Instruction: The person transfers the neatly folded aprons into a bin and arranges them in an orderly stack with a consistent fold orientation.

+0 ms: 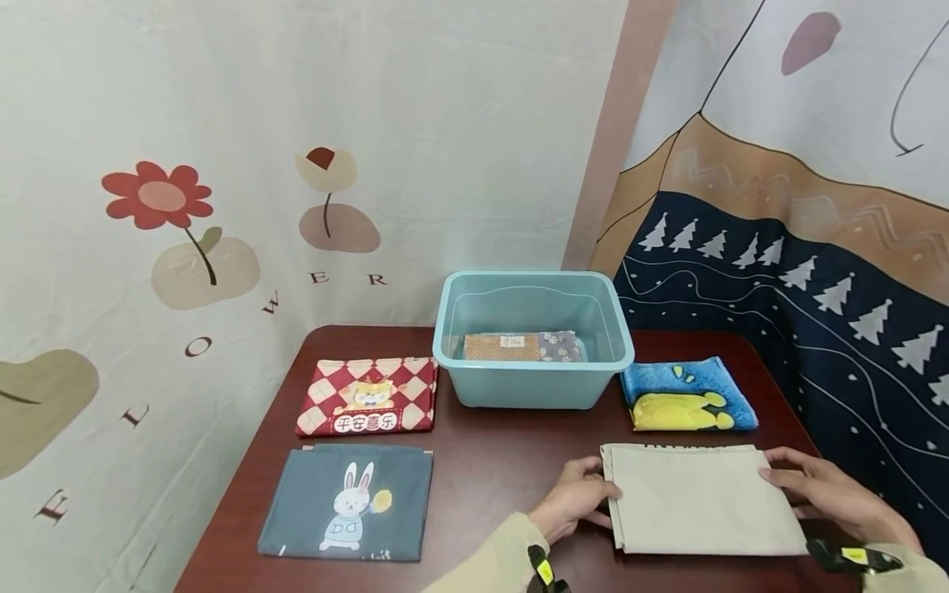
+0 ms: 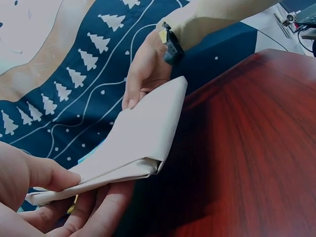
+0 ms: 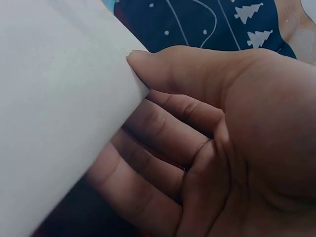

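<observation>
A folded cream cloth (image 1: pixel 704 498), with dark lettering just showing along its far edge, is held between both hands at the front right of the table. My left hand (image 1: pixel 577 496) pinches its left edge, thumb on top and fingers underneath, as the left wrist view shows on the layered folds (image 2: pixel 123 170). At the opposite edge, my right hand (image 1: pixel 841 498) grips the cloth with the thumb above. In the right wrist view the other fingers (image 3: pixel 143 190) curl below the cloth (image 3: pixel 59 98). In the left wrist view the cloth stands raised off the tabletop.
Behind stands a light blue plastic basin (image 1: pixel 530 387) with a folded patterned cloth (image 1: pixel 504 347) inside. A red checked folded cloth (image 1: pixel 371 395) and a grey-blue rabbit-print one (image 1: pixel 348 502) lie left. A blue and yellow folded cloth (image 1: pixel 689 395) lies right of the basin. Printed curtains (image 1: pixel 445 165) border the table.
</observation>
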Demonstrator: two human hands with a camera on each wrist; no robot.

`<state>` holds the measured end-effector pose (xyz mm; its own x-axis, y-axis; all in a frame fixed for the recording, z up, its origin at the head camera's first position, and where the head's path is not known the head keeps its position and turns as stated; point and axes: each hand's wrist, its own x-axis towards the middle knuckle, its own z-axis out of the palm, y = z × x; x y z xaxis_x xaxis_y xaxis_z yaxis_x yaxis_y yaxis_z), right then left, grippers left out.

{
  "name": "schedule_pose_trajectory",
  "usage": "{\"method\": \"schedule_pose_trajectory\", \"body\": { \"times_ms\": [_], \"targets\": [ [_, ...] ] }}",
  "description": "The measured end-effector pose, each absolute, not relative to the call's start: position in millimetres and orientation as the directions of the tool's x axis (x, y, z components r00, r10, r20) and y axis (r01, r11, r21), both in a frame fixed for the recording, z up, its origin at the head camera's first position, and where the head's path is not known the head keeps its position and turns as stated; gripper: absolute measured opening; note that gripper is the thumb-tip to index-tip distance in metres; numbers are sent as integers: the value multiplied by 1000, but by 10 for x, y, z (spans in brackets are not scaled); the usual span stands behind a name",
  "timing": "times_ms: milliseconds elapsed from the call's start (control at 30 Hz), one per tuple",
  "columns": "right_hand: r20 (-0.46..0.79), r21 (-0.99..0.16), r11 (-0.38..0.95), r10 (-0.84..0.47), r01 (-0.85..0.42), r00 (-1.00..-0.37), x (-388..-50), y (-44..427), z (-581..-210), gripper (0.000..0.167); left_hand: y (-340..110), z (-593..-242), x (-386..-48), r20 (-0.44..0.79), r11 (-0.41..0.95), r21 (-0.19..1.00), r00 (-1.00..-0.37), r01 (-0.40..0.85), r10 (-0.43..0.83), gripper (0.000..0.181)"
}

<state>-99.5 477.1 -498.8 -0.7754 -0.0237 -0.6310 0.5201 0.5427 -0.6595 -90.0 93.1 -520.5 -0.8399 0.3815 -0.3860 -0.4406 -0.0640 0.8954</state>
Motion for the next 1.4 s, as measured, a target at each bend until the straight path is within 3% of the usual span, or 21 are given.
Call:
{"method": "schedule_pose_trajectory", "body": {
  "times_ms": [533,1033,1400],
  "targets": [
    [-519,-751,492,-25,441,-854,-1017,4588,-4630,70,750,-4980,-1101,-322,-82,921,-862,-382,391,36],
    [-337,-839,468,-48,277,-940,-1038,4430,-4385,54,575,-4638,-1270,-240,-112,944,-880,-309,410,31],
    [-281,-889,390,-52,240,-958,-1139,4310,-4195,22,447,-4449,-1398,-214,-138,949,-900,-284,379,32]
  ]
}}
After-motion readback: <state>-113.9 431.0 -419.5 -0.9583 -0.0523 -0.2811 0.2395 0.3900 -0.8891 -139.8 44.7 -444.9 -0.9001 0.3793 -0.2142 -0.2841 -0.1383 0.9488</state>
